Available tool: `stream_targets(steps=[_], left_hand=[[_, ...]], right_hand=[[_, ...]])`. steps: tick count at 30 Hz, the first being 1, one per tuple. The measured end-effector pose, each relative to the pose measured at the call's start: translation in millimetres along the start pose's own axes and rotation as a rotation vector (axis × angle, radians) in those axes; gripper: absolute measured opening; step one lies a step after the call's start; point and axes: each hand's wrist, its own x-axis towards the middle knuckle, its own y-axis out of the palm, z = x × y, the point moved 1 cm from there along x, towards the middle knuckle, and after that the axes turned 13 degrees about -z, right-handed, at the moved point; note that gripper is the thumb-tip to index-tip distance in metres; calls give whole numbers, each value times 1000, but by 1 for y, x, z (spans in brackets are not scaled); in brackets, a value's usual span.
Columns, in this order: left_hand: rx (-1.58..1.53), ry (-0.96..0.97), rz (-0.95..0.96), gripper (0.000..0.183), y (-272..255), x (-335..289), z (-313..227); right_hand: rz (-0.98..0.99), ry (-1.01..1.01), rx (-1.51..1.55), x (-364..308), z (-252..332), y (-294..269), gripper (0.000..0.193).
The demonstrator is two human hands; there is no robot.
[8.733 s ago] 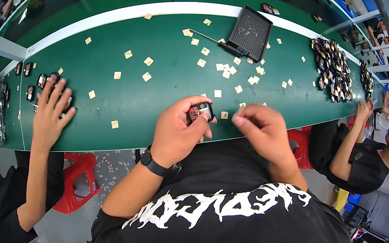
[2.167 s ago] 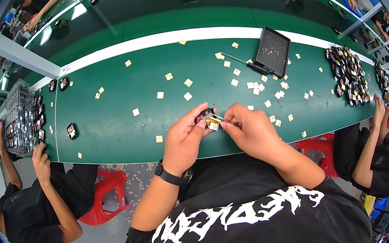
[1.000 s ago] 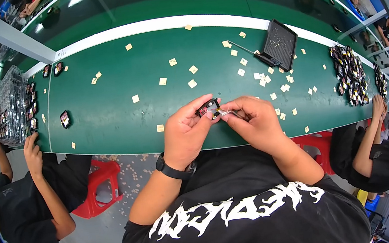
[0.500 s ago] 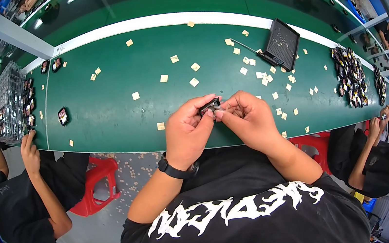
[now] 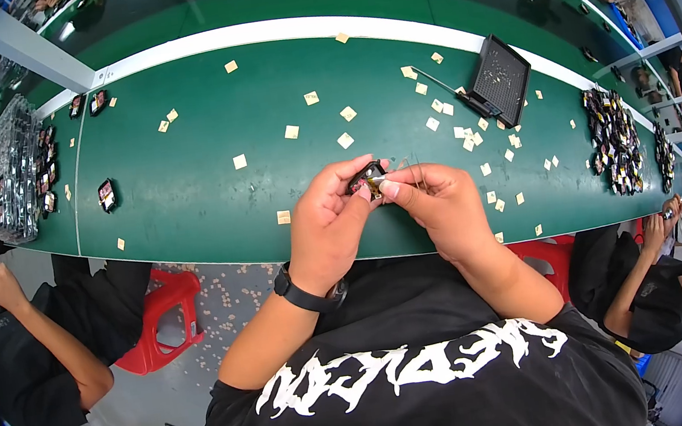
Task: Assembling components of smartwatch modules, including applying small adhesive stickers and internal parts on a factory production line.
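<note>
left hand is closed around a small dark component, gripping it between thumb and fingertips just above the near edge of the green table. a black wristwatch sits on that wrist. right hand meets the left one, its thumb and forefinger pinched at the same component; a thin metal tool appears to project from this grip, though its form is too small to confirm. both hands are touching at the component. small tan squares lie scattered across the table. a black tray stands tilted well beyond the right hand. a second dark component lies apart to the left. a red stool stands below the table edge.
</note>
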Motion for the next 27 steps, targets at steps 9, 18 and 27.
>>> stream_targets(steps=[9, 18, 27], left_hand=[[-25, -24, -21, 35, 0, -1, -3], [1, 37, 31, 35, -6, -1, 5], [36, -22, 129, 40, -10, -3, -1]], right_hand=[[4, -81, 32, 3, -5, 5, 15], [-59, -60, -6, 10, -6, 8, 14], [14, 135, 23, 17, 12, 2, 31]])
